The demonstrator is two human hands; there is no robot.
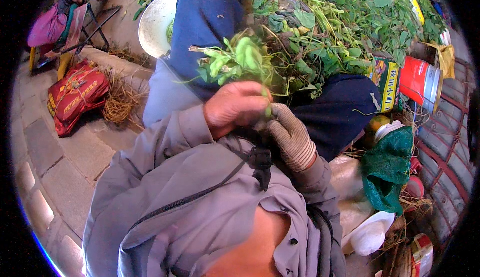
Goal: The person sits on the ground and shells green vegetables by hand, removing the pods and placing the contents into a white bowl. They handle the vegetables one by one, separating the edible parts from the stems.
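Note:
A bunch of green bean pods on a stalk point(247, 54), probably soybeans, stands up in front of my lap, slightly blurred. My bare left hand point(238, 104) has its thumb and fingers closed around the stem. Just right of it, my right hand point(292, 136) wears a knitted glove and grips the stem's lower end, its fingertips partly hidden. Beyond my hands a heap of leafy bean plants point(330, 33) reaches up against my right knee. To the left, past my left knee, sits a white bowl point(152, 25) with some green pods showing inside.
On the paving at left lie a red printed bag point(78, 97) and dry straw point(122, 102); a folding stool point(93, 29) stands behind. At right are a red tin point(416, 80), a green mesh sack point(390, 168), a white hat point(369, 235) and a metal grille point(446, 142).

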